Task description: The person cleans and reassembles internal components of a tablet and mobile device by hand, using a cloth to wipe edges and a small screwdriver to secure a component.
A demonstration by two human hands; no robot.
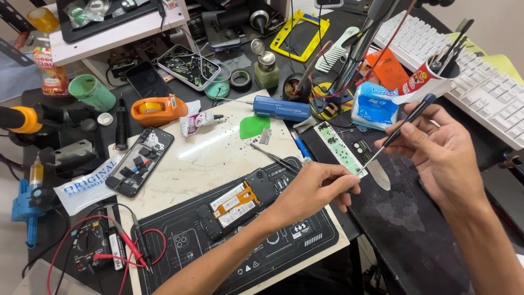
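Observation:
My right hand point(442, 150) grips a thin black screwdriver point(401, 127) with a blue end, its metal tip pointing down-left. My left hand point(316, 188) has its fingertips pinched at that tip, just right of an opened black phone point(240, 202). The phone lies back-off on a dark printed work mat point(218, 257), its orange flex and battery showing. A pair of tweezers point(273, 157) lies just above the phone.
A second opened phone point(139, 161) lies at left near an orange tape dispenser point(158, 109). A multimeter with red leads point(90, 246) sits front left. A blue tool point(281, 107), green pick point(254, 127), white keyboard point(469, 76) and tool cup point(431, 76) crowd the back.

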